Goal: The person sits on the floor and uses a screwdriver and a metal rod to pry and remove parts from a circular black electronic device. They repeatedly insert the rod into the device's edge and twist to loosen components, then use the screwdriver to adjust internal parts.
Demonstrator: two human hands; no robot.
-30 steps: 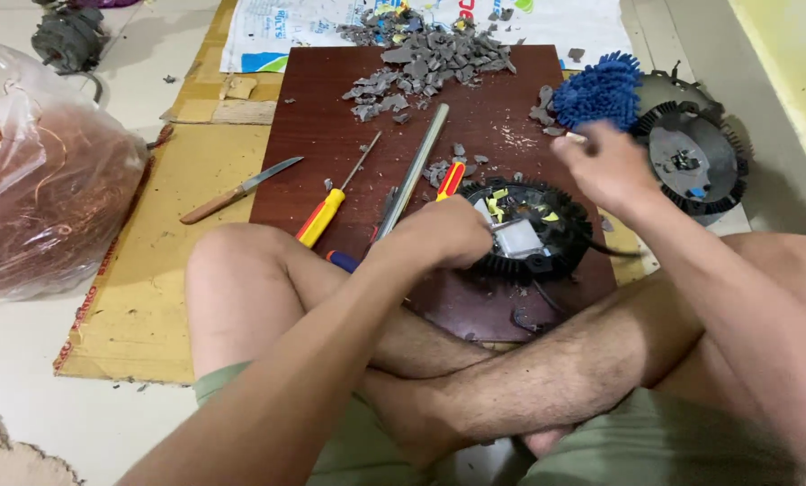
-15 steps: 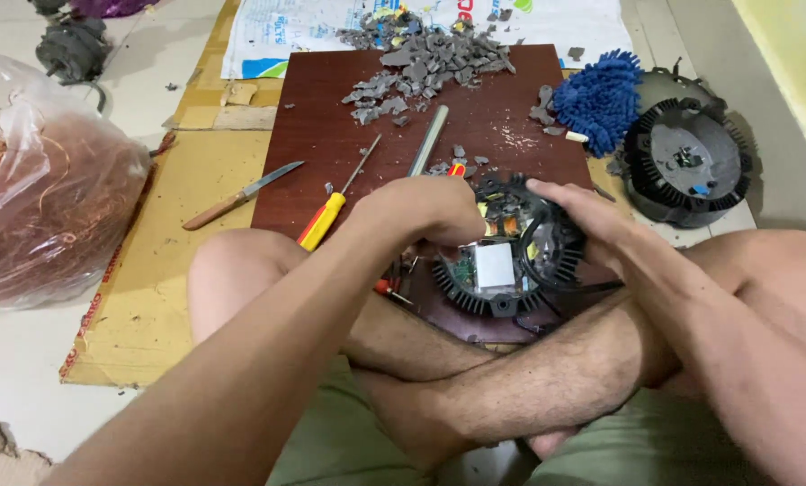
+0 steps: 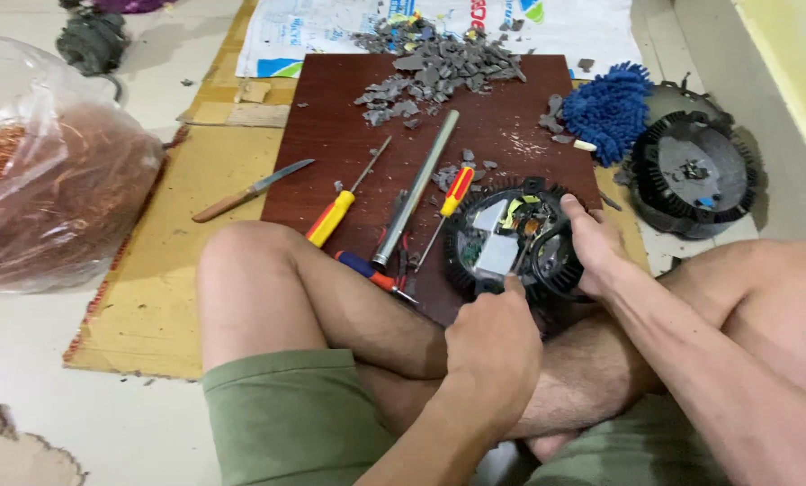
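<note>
Both hands clamp the round black motor housing point(image 3: 515, 241) on the brown board point(image 3: 349, 135): left hand point(image 3: 493, 346) fisted at its near rim, right hand point(image 3: 592, 247) gripping the side, bracing it steady; screwdrivers point(image 3: 335, 214) lie within reach.

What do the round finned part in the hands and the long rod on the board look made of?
Round finned part: likely black moulded plastic, matte, with thin ribs around its rim. Rod: probably metal, going by its dull grey sheen and straight, even shape.

Clear plastic bag point(image 3: 52, 171) left; printed white sack point(image 3: 331, 36) top.
</note>
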